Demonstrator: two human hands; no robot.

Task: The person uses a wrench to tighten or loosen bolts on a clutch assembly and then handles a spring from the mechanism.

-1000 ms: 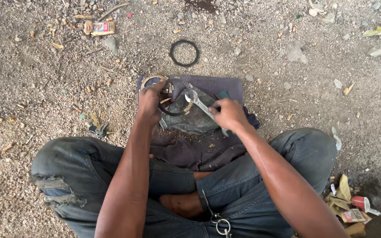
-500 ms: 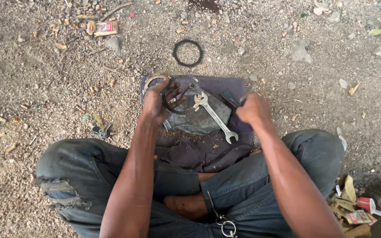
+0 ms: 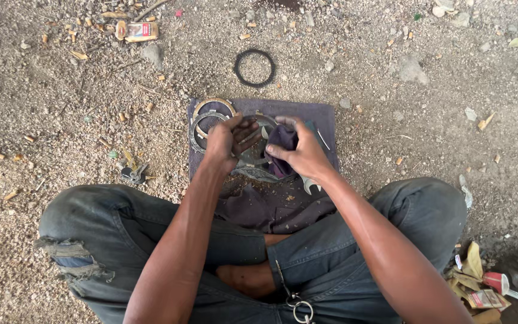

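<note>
We note the left hand (image 3: 226, 141) clenched on a round metal part (image 3: 258, 157) over the purple cloth mat (image 3: 325, 117) — the right hand (image 3: 304, 156) grasps a dark rag (image 3: 282, 144) pressed against that part. Two metal rings (image 3: 210, 117) lie on the mat beside the left hand; a black ring (image 3: 254, 68) sits apart on the gravel — a wrench (image 3: 310, 186) end shows under the right wrist.

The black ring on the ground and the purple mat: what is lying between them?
In the head view, only bare gravel separates the black ring from the purple mat's far edge.
</note>
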